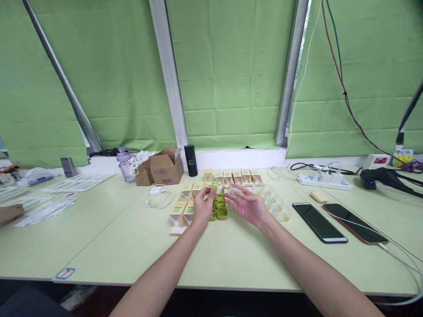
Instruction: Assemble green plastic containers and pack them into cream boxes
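My left hand (pixel 202 207) pinches a small green container (pixel 216 187) with something whitish at its side. Close beside it, my right hand (pixel 249 207) grips a small clear plastic cup (pixel 234 191) between thumb and fingers. Below and between the hands, several small square green containers (pixel 222 214) stand in rows on the table. To their right lie several clear plastic cups (pixel 282 214) with yellow spots. Several tan cardboard boxes with green panels (pixel 178 210) are at the left, and more small tan boxes (pixel 237 177) line up behind.
Left of the boxes sit a white charger with cable (pixel 156 190), a brown carton (pixel 166 167), a purple bottle (pixel 126 166) and a black cylinder (pixel 191 160). Two phones (pixel 319 222) and a power strip (pixel 325 180) are right. Another person's hand (pixel 11 213) shows far left.
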`<action>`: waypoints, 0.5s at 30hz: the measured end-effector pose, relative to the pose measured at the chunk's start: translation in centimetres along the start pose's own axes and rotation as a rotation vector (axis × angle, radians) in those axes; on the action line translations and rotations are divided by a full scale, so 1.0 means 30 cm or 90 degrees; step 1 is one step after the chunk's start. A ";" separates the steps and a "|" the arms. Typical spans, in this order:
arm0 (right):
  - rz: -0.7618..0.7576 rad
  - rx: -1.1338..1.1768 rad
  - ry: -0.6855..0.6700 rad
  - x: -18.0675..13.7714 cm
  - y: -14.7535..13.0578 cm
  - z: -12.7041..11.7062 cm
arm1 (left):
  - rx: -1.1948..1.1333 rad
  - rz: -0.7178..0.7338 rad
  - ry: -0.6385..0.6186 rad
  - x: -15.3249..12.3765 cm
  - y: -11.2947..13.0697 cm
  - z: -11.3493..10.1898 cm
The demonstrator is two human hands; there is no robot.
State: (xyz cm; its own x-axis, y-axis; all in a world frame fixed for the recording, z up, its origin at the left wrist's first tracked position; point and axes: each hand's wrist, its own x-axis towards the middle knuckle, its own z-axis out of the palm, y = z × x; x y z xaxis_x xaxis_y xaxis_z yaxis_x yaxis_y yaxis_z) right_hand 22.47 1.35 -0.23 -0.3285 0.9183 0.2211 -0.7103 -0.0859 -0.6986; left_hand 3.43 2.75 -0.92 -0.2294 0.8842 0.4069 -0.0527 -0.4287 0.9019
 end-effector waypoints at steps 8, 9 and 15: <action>-0.053 0.004 0.048 -0.008 0.021 -0.004 | -0.010 -0.002 0.000 0.000 -0.005 0.000; -0.065 -0.005 0.063 -0.006 0.025 -0.003 | -0.010 -0.003 -0.003 0.000 -0.005 0.000; -0.172 -0.190 0.164 0.015 0.061 -0.013 | -0.008 0.001 0.001 0.002 -0.011 -0.001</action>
State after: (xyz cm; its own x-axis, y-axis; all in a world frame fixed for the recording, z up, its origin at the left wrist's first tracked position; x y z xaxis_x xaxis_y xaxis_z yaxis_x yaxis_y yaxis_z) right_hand 21.27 1.75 -1.67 0.0352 0.9616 0.2721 -0.5266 0.2493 -0.8127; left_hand 3.41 2.95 -1.18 -0.2305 0.8835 0.4077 -0.0652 -0.4321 0.8995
